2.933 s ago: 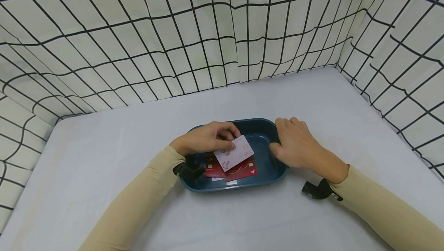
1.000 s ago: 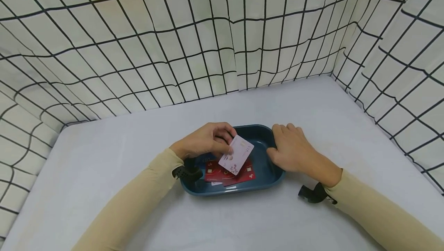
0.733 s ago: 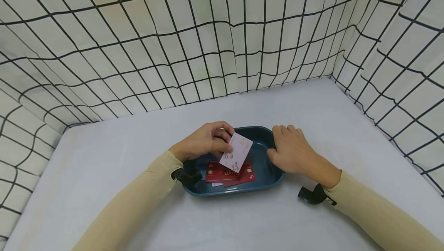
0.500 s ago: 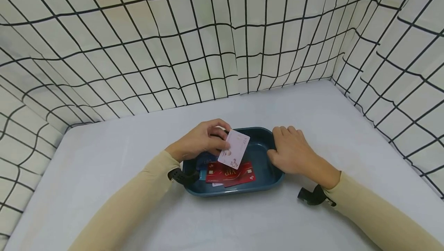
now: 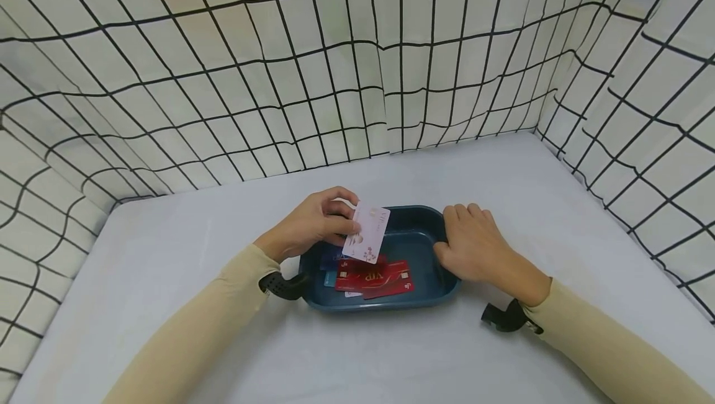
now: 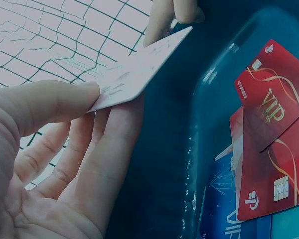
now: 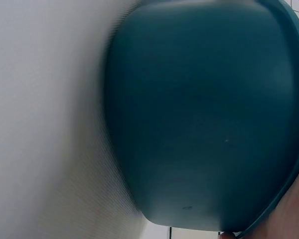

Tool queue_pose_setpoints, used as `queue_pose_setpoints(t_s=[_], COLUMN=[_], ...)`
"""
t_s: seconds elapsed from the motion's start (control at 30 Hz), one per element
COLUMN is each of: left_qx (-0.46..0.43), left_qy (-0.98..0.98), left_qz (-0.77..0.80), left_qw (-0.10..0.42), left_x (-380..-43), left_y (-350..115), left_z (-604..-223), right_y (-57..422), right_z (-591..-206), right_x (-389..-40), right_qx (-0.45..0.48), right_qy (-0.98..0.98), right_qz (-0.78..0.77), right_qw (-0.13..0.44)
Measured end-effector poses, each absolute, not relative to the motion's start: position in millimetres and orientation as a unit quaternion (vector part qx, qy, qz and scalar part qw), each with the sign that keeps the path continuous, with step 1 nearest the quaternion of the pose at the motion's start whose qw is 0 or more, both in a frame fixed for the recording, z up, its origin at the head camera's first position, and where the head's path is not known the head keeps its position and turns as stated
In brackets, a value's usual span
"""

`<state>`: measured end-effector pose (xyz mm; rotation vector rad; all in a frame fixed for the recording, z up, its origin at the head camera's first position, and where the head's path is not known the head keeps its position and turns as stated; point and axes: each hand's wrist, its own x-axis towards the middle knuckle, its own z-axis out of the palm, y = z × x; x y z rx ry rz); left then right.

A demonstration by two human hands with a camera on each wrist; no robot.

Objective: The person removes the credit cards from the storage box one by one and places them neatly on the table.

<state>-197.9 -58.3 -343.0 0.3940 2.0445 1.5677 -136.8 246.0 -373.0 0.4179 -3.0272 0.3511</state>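
Between thumb and fingers, my left hand (image 5: 316,223) pinches a pale pink VIP card (image 5: 367,233), held tilted above the left part of a dark teal plastic tray (image 5: 427,295). The left wrist view shows this card (image 6: 134,74) nearly edge-on, thumb on its printed face and fingers behind. My right hand (image 5: 473,242) grips the tray's right end by the rim. Inside the tray lie overlapping red VIP cards (image 5: 363,277), with a blue card (image 6: 219,199) partly under them. A light blue edge and a white edge of other cards peek out below.
The tray stands on a white cloth-covered table (image 5: 223,329). Black wire grid panels (image 5: 335,69) backed by white sheeting rise along the back and both sides. A black wrist camera (image 5: 505,317) sits on the right wrist, another (image 5: 283,286) on the left.
My left hand has lifted the pink card up and to the left, turning it more upright. More of the red and blue cards now shows. The right hand keeps its place on the rim.
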Motion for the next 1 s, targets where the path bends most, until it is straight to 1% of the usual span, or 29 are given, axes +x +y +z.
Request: queue_pose_setpoints(t_s=[0.5,1.0], left_qx=[0.110,0.082], left_qy=[0.777,0.792], left_qz=[0.572,0.561], left_qw=[0.240,0.224], left_x=[-184.2,-168.1], left_y=[-80.7,-110.1], left_z=[-339.5,-345.3], right_y=[250.3,251.8], right_z=[-371.1,-370.1], right_x=[-136.6,-141.3], right_qx=[0.133,0.151], right_qy=[-0.985,-0.982], right_qz=[0.107,0.109], right_qw=[0.006,0.017])
